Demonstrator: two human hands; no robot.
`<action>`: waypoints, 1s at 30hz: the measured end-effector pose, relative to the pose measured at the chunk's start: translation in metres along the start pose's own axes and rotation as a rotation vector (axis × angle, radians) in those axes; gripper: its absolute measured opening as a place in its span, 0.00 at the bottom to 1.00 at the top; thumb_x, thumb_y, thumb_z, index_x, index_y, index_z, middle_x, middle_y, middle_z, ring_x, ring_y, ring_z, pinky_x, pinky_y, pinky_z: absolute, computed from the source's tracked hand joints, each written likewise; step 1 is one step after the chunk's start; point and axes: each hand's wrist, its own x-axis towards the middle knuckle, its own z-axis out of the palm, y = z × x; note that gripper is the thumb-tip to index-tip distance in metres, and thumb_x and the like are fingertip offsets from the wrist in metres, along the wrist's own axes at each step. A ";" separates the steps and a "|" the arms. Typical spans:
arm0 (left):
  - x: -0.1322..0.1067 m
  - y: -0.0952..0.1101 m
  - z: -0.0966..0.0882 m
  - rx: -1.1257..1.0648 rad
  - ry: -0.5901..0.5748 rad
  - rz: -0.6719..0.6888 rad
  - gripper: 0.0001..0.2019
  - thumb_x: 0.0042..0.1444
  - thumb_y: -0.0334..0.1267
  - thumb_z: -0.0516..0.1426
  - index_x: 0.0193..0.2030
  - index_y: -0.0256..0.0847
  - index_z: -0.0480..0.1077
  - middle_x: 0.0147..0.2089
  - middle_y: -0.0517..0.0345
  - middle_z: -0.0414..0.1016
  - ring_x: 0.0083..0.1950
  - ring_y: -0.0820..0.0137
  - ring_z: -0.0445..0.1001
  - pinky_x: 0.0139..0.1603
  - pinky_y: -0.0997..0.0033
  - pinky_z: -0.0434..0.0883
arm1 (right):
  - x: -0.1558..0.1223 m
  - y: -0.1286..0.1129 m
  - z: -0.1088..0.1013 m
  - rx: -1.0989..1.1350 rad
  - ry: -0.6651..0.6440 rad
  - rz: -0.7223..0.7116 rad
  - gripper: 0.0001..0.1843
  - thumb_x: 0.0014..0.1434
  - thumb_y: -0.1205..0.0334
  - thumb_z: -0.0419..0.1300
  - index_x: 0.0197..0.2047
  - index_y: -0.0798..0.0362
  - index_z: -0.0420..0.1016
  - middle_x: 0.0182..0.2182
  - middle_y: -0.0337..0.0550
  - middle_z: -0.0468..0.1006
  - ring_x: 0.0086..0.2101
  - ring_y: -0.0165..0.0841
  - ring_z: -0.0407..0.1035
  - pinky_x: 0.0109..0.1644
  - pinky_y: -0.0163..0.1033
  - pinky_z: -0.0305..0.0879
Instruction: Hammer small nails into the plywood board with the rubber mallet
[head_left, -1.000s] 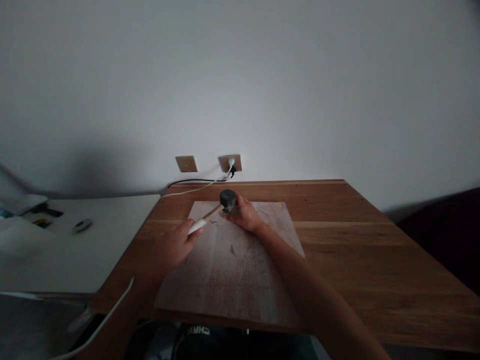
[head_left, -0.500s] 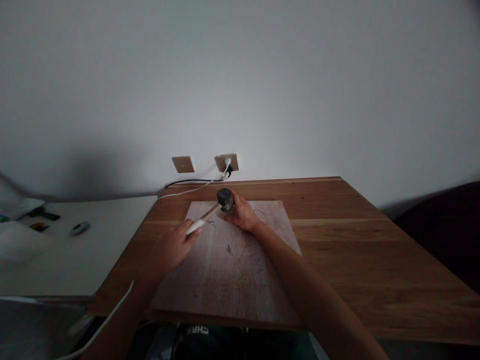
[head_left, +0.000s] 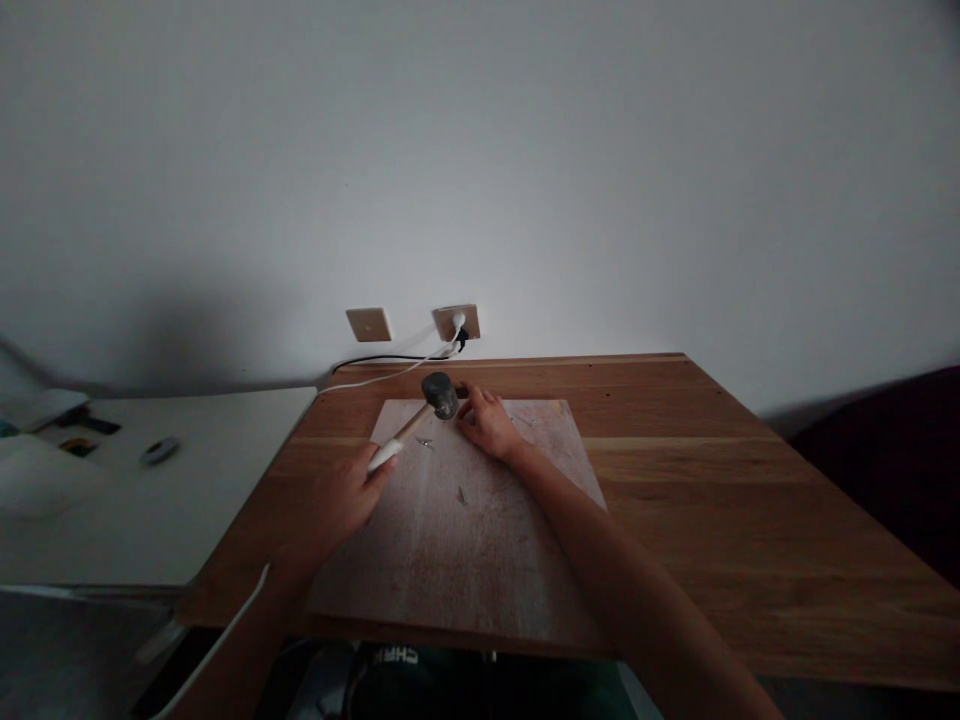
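Observation:
A rubber mallet [head_left: 440, 395] with a dark head and a white-gripped wooden handle is in my left hand [head_left: 351, 500], fingers closed around the grip. Its head is held tilted over the far part of a pale board [head_left: 442, 570]. Just right of the head, my right hand [head_left: 487, 425] has its fingers bent together near the board's far edge. A short dark piece [head_left: 461, 391] shows at those fingertips, too small to name. Several small metal bits lie on the board, among them one [head_left: 461, 494] near the middle and another [head_left: 425, 442] below the mallet head.
The board rests on a wooden table [head_left: 712, 520] against the wall. Cords run from a wall socket [head_left: 457, 322] along the table's back edge. To the left, a white table [head_left: 187, 500] bears a small grey object [head_left: 160, 451] and dark tools.
The mallet head has shifted slightly left, away from my right hand. The fingers of my right hand and the dark piece now show more fully.

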 end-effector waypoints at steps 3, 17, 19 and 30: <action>0.003 0.003 0.000 -0.013 0.018 0.028 0.16 0.69 0.47 0.49 0.52 0.41 0.73 0.49 0.46 0.81 0.51 0.56 0.79 0.48 0.63 0.70 | 0.000 -0.001 -0.001 -0.006 -0.006 0.005 0.38 0.57 0.71 0.63 0.69 0.55 0.56 0.44 0.49 0.83 0.56 0.48 0.68 0.59 0.55 0.59; 0.005 0.009 0.001 0.016 0.007 0.124 0.15 0.69 0.46 0.50 0.48 0.43 0.74 0.41 0.49 0.82 0.48 0.57 0.80 0.46 0.65 0.69 | -0.001 0.009 0.006 0.104 0.121 -0.102 0.66 0.49 0.54 0.76 0.77 0.53 0.36 0.56 0.57 0.70 0.56 0.50 0.67 0.64 0.56 0.64; 0.003 0.011 0.002 0.027 0.015 0.109 0.15 0.70 0.47 0.50 0.50 0.42 0.74 0.42 0.47 0.82 0.49 0.56 0.79 0.46 0.64 0.69 | -0.001 0.009 0.005 0.099 0.112 -0.106 0.66 0.49 0.53 0.76 0.77 0.53 0.36 0.56 0.58 0.70 0.56 0.50 0.67 0.64 0.57 0.63; 0.002 0.015 -0.002 0.021 0.002 0.049 0.15 0.70 0.46 0.50 0.50 0.42 0.74 0.44 0.48 0.82 0.50 0.57 0.79 0.47 0.65 0.68 | -0.001 0.011 0.007 0.074 0.042 -0.088 0.55 0.56 0.64 0.68 0.76 0.56 0.39 0.56 0.57 0.76 0.59 0.47 0.67 0.65 0.54 0.62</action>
